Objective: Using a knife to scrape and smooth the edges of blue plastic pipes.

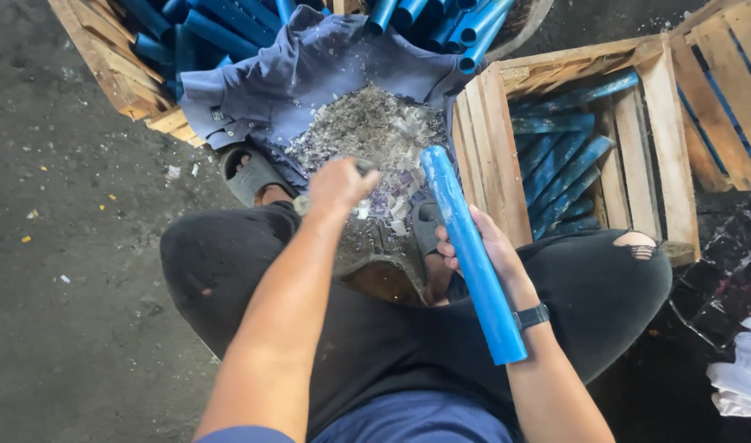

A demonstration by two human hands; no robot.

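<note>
Right hand (484, 246) grips long blue plastic tube (471, 250) beside wooden slatted crate (492, 156); left hand (339, 185) fisted on small scraping tool, better held steady.

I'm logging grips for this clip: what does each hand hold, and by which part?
The right hand grips a blue tube around its middle. The left hand is closed on a small tool, mostly hidden in the fist; which part it grips cannot be told.
</note>
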